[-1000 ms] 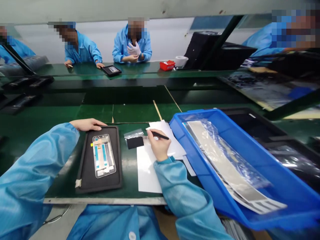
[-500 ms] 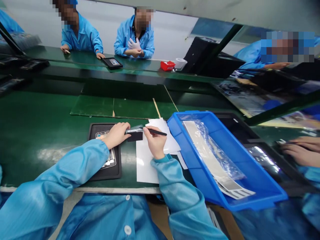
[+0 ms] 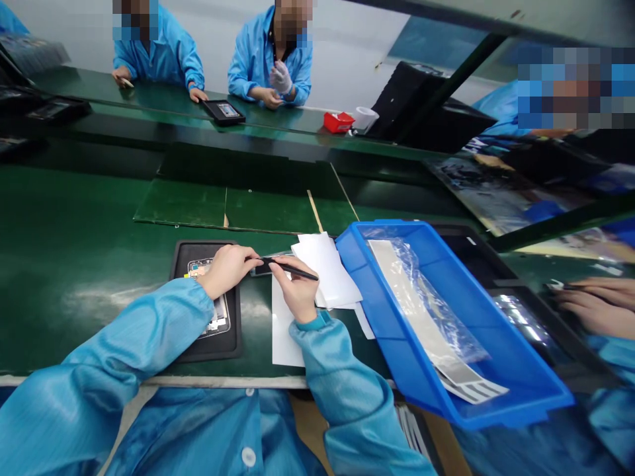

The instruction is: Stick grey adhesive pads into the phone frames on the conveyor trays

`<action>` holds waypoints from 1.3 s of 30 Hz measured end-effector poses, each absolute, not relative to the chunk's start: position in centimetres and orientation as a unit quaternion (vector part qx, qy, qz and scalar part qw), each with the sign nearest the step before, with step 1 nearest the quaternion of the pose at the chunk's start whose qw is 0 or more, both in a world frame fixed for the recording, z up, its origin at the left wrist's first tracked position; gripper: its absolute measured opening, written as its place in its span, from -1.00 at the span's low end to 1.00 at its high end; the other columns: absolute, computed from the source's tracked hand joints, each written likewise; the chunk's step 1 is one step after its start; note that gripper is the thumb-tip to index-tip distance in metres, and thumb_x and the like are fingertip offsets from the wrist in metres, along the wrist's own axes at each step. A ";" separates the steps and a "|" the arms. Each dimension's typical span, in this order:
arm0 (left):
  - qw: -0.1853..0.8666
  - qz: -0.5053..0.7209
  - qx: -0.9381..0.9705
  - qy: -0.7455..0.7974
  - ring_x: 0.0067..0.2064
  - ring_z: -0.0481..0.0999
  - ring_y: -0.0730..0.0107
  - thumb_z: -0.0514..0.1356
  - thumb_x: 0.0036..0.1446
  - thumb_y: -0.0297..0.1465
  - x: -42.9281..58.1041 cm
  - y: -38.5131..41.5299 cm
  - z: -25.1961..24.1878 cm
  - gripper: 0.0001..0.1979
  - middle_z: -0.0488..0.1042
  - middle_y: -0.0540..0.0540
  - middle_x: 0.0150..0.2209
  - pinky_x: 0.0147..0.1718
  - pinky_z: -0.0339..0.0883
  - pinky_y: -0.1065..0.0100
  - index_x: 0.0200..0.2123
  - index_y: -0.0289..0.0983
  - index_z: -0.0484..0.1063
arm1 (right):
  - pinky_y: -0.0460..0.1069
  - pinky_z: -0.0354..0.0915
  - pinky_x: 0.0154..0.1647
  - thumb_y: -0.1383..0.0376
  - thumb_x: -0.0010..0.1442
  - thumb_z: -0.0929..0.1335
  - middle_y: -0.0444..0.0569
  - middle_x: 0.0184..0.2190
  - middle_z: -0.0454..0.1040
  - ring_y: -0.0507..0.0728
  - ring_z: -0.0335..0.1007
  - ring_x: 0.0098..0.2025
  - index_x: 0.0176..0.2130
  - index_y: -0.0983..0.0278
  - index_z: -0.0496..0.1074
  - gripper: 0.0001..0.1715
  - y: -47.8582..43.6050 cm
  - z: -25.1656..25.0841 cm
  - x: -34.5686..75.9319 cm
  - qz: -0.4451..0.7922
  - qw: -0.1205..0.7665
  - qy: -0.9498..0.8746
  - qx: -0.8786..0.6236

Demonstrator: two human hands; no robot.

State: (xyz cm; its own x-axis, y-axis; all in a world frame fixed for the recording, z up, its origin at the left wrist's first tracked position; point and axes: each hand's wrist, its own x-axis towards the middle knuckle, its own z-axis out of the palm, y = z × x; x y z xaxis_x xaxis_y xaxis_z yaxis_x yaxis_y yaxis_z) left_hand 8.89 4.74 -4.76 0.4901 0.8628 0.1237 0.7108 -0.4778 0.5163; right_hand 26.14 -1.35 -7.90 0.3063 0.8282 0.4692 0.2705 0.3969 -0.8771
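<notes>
The left hand (image 3: 228,270) is reaching over a black rubber mat (image 3: 231,345), its fingers (image 3: 251,254) lying on a small black pad in clear plastic (image 3: 262,268) just right of the mat; whether they are gripping it is hard to tell. The right hand (image 3: 297,291) is pinching a black pen (image 3: 297,270), its tip reaching the pad. A phone frame (image 3: 217,316) is lying on the mat, white paper sheets (image 3: 325,271) are lying right of it, and a blue crate (image 3: 381,277) is sitting beyond them on the counter (image 3: 74,218).
</notes>
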 end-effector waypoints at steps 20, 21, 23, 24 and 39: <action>0.154 0.147 0.864 0.457 -0.18 0.57 0.24 0.20 0.29 -0.26 9.3 4.6 -4.8 -0.79 0.64 -0.10 -0.24 -0.13 0.38 0.31 -0.20 -0.21 0.60 | 0.13 0.54 -0.18 0.18 0.07 0.53 -0.01 -0.34 0.65 0.19 0.60 -0.28 -0.33 0.23 0.59 -0.82 -1.1 -7.4 26.0 0.270 0.645 -0.482 -0.528; 0.152 0.147 0.865 0.455 -0.15 0.56 0.21 0.23 0.27 -0.25 9.1 4.6 -4.5 -0.79 0.63 -0.11 -0.21 -0.10 0.38 0.29 -0.17 -0.23 0.59 | 0.13 0.53 -0.19 0.18 0.06 0.54 -0.02 -0.35 0.65 0.18 0.59 -0.30 -0.34 0.24 0.59 -0.81 -1.1 -7.3 26.1 0.272 0.647 -0.472 -0.534; 0.144 0.149 0.867 0.454 -0.05 0.53 0.15 0.30 0.20 -0.24 8.1 4.6 -3.6 -0.71 0.60 -0.17 -0.10 -0.01 0.35 0.24 -0.07 -0.26 0.55 | 0.10 0.51 -0.26 0.18 0.05 0.54 -0.04 -0.41 0.63 0.16 0.57 -0.36 -0.34 0.25 0.59 -0.80 -1.2 -7.0 26.3 0.285 0.646 -0.455 -0.543; 0.137 0.149 0.868 0.454 -0.01 0.51 0.11 0.32 0.17 -0.24 7.1 4.6 -3.2 -0.64 0.57 -0.20 -0.04 0.04 0.33 0.21 -0.01 -0.29 0.52 | 0.07 0.49 -0.30 0.18 0.05 0.54 -0.05 -0.44 0.61 0.14 0.54 -0.40 -0.34 0.25 0.59 -0.79 -1.3 -6.9 26.3 0.297 0.645 -0.446 -0.545; 0.131 0.252 0.864 0.415 -0.05 0.49 0.26 0.11 0.30 -0.35 -5.3 3.0 -6.4 -0.79 0.58 -0.09 -0.14 -0.06 0.31 0.24 -0.12 -0.25 0.52 | -0.03 0.41 -0.43 0.14 0.05 0.53 -0.07 -0.53 0.56 0.08 0.46 -0.49 -0.37 0.33 0.59 -0.72 0.1 -5.8 15.9 0.513 0.455 -0.487 -0.541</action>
